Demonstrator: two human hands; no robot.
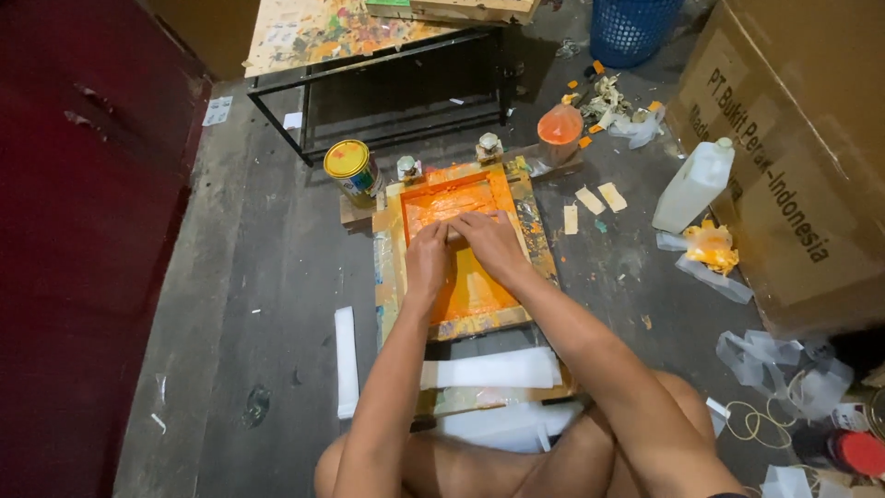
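Setting: a person sits on a grey concrete floor (267, 277), knees bent, seen from above.
Screen frame: one flat rectangular wooden frame (461, 249) lies on the floor in front of the knees, its rim caked with dried paint, its inner mesh wet with glossy orange ink.
Left hand: the left hand (427, 261) lies palm down on the mesh, fingers curled onto a narrow bar that is mostly hidden; the grip is pressed around it.
Right hand: the right hand (493, 244) sits just beside the left, thumbs nearly touching, its grip pressed on the same bar.
Paper: two white folded sheets (493, 369) lie between the frame and the legs; one long white strip (346, 361) lies to the left.
Tin: one round metal can (352, 170) with a yellow lid stands at the frame's far left corner.
Orange tub: one round container (560, 129) smeared with orange stands at the far right corner.
Bottle: one white plastic jug (693, 184) stands upright to the right.
Box: one large brown cardboard carton (793, 157) fills the right edge.
Basket: one blue mesh bin (631, 28) stands at the top.
Counter: one paint-splattered wooden counter (323, 32) on a black metal frame stands beyond.
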